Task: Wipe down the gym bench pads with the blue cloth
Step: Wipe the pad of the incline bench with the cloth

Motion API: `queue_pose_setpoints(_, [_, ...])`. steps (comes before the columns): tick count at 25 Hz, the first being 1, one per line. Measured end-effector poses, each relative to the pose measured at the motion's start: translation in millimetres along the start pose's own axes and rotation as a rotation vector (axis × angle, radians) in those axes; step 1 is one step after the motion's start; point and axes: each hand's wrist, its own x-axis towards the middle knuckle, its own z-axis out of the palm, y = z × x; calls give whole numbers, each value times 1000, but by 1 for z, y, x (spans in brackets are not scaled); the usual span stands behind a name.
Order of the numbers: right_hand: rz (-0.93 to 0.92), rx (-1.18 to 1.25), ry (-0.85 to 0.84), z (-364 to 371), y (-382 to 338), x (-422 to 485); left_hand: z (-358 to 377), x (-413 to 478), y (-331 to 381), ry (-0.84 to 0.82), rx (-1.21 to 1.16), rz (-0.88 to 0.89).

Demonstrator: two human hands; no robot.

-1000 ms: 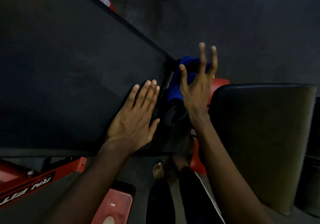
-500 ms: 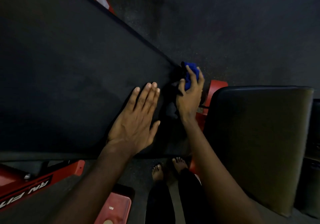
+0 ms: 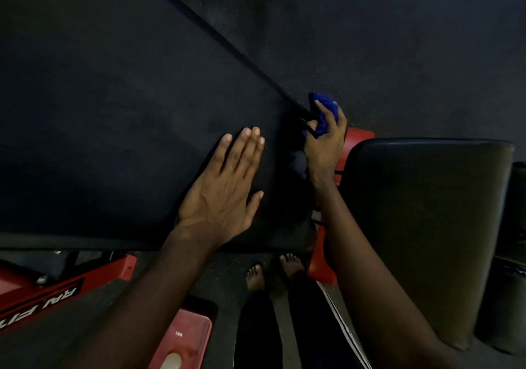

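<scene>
A long black back pad of the gym bench fills the left half of the view. A shorter black seat pad lies to the right. My left hand rests flat on the back pad near its right end, fingers straight. My right hand grips the bunched blue cloth in the gap between the two pads, at the back pad's far right corner. Most of the cloth is hidden inside my fingers.
The red bench frame shows behind my right hand, and a red frame bar with white lettering runs at lower left. A black roller pad stands at the right edge. My bare feet stand on the dark floor.
My right hand went from spread open above the cloth to gripping it in a bunch. My left hand stayed flat on the back pad.
</scene>
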Motion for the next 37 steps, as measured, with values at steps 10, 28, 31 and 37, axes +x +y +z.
queue_pose_setpoints(10, [-291,-76,-30,8,-20,-39,1,1,0,3,25,0])
queue_pose_setpoints(28, [175,-10,121,-3,46,-18,0,1,0,6,44,7])
queue_pose_setpoints(31, [472,3,110,-19,50,10,1,-1,1,-2,72,19])
queue_pose_setpoints(37, [-323,146,-39,11,-55,-52,-3,0,-1,-81,105,60])
